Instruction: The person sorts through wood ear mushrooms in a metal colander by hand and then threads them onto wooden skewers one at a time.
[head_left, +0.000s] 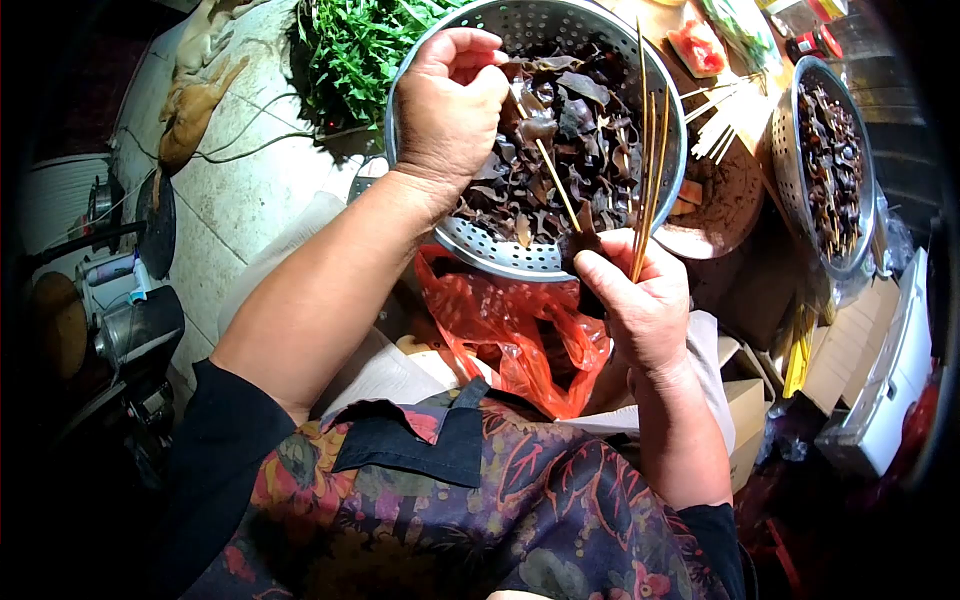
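Observation:
A perforated metal colander (540, 262) filled with dark wood ear mushrooms (575, 110) sits in front of me. My left hand (450, 110) is above its left side, fingers curled in and thumb bent towards them; whatever is between the fingertips is hidden. At the colander's near right edge, my right hand (640, 295) is closed round several thin bamboo skewers (652, 170) that point up and away. Another skewer (558, 185) slants up to the left from this hand, with a dark mushroom piece (585, 242) at its lower end by the thumb.
A second colander (790, 150) with skewered mushrooms stands at right. Loose skewers (722, 120) lie near a brown round board (715, 210). Leafy greens (345, 60) are behind left, a red plastic bag (520, 330) is below the colander, and a dog (195, 105) lies on the tiled floor.

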